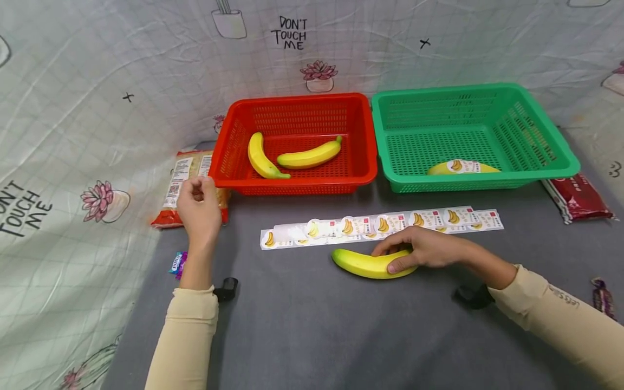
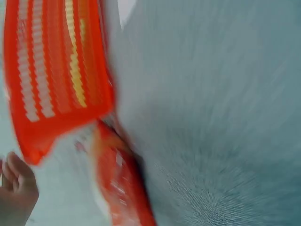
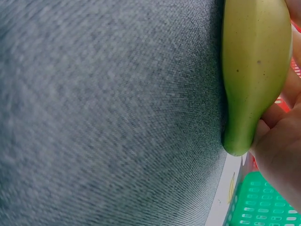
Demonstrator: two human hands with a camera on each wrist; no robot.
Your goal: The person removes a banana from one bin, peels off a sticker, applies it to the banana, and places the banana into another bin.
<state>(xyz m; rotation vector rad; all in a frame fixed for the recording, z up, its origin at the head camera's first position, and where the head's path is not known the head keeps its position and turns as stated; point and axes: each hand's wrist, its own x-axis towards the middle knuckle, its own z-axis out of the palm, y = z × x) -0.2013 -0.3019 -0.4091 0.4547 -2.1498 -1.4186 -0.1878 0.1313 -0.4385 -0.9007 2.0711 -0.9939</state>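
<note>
On the grey table lies a yellow banana (image 1: pixel 358 264) with a greenish end. My right hand (image 1: pixel 429 246) grips its right part between thumb and fingers; the right wrist view shows the banana (image 3: pixel 256 61) close up beside the palm. My left hand (image 1: pixel 201 208) is raised near the front left corner of a red basket (image 1: pixel 297 188), its fingers loosely curled and nothing visible in them. Behind the gripped banana lie overlapping strips of banana-printed stickers (image 1: pixel 287 238). Two bananas lie in the red basket. A green basket (image 1: pixel 463 185) holds a banana bearing a sticker (image 1: pixel 460 166).
Left of the red basket lies an orange-and-clear food packet (image 1: pixel 168 218), partly behind my left hand. A dark red packet (image 1: pixel 580 197) sits by the green basket. Small wrapped sweets (image 1: pixel 177 262) lie at the left, another sweet (image 1: pixel 603 298) at the right. A printed cloth (image 1: pixel 166 59) hangs behind.
</note>
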